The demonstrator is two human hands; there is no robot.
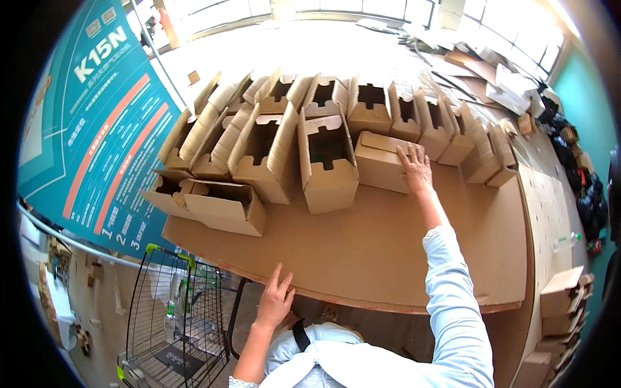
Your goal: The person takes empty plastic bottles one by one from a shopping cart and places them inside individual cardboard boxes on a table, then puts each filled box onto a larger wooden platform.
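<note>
Left hand [275, 301] near cart [187, 260] with bottles [169, 326]; right hand [416, 169] on closed carton [378, 165]

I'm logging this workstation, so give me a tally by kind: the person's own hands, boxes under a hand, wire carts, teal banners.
Hands: 2, the left hand and the right hand
Boxes under a hand: 1, the brown box
Wire carts: 1, the black cart
Teal banners: 1, the printed banner
Total: 5
</note>
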